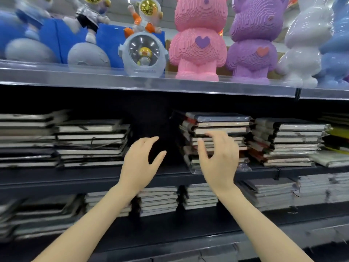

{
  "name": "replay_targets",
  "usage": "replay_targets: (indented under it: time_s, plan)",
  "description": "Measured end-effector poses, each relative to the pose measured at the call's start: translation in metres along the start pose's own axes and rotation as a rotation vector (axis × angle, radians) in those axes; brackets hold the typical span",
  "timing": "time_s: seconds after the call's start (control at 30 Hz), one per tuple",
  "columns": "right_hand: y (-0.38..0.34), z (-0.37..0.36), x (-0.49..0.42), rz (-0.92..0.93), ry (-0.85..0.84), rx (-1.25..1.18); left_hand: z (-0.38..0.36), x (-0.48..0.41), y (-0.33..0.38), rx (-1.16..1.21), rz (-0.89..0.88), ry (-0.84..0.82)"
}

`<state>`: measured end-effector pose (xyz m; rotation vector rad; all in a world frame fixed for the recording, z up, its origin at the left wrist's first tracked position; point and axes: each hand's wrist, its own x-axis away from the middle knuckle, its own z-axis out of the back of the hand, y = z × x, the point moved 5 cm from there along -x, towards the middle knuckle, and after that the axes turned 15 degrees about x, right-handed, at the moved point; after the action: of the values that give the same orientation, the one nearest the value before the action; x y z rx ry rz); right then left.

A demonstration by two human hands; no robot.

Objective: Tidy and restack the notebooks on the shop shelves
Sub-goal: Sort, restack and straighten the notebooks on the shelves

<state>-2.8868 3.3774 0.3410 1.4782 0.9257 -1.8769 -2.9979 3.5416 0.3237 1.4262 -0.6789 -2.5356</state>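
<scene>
Stacks of plastic-wrapped dark notebooks lie on the middle shelf (94,176). A crooked middle stack (217,121) leans with its books fanned out to the left. My right hand (219,157) is raised in front of this stack, fingers spread and loosely bent, holding nothing. My left hand (139,163) hovers open before a dark gap (151,125) between the middle stack and a left stack (90,142). Whether my right fingertips touch the books is unclear.
Another stack (289,142) stands to the right, with yellow-edged books (338,133) beyond it. More notebook piles (158,199) fill the lower shelf. The top shelf holds astronaut figures (145,16), a pink block bear (198,38) and a purple one (253,40).
</scene>
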Motion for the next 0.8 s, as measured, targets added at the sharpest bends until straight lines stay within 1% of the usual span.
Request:
replay_targets:
  time_s: [0.07, 0.2, 0.23, 0.33, 0.37, 0.43, 0.5, 0.57, 0.67, 0.73, 0.8]
  plan:
    - [-0.037, -0.014, 0.009, 0.082, -0.129, -0.099, 0.028, 0.011, -0.018, -0.124, -0.013, 0.056]
    - [-0.089, -0.051, 0.024, 0.054, -0.504, -0.292, 0.084, 0.022, -0.052, -0.357, -0.046, 0.163]
    - [-0.101, -0.06, 0.025, 0.049, -0.572, -0.328, 0.097, 0.022, -0.06, -0.416, -0.056, 0.175]
    - [-0.135, -0.083, 0.022, 0.037, -0.679, -0.391, 0.128, 0.017, -0.085, -0.595, -0.123, 0.176]
    - [-0.145, -0.092, 0.02, -0.004, -0.716, -0.417, 0.137, 0.015, -0.093, -0.644, -0.155, 0.176]
    - [-0.164, -0.111, 0.013, -0.169, -0.814, -0.489, 0.151, 0.01, -0.105, -0.714, -0.213, 0.157]
    - [-0.177, -0.132, 0.009, -0.37, -0.891, -0.566, 0.159, 0.002, -0.116, -0.746, -0.251, 0.097]
    - [-0.19, -0.147, 0.005, -0.514, -0.938, -0.623, 0.16, -0.006, -0.128, -0.77, -0.259, 0.013]
    - [-0.204, -0.16, -0.001, -0.603, -1.005, -0.6, 0.159, -0.014, -0.147, -0.771, -0.237, -0.077]
    - [-0.209, -0.166, -0.005, -0.613, -1.026, -0.531, 0.16, -0.016, -0.156, -0.728, -0.237, -0.082]
    - [-0.212, -0.171, -0.008, -0.656, -0.993, -0.518, 0.161, -0.018, -0.16, -0.671, -0.249, -0.062]
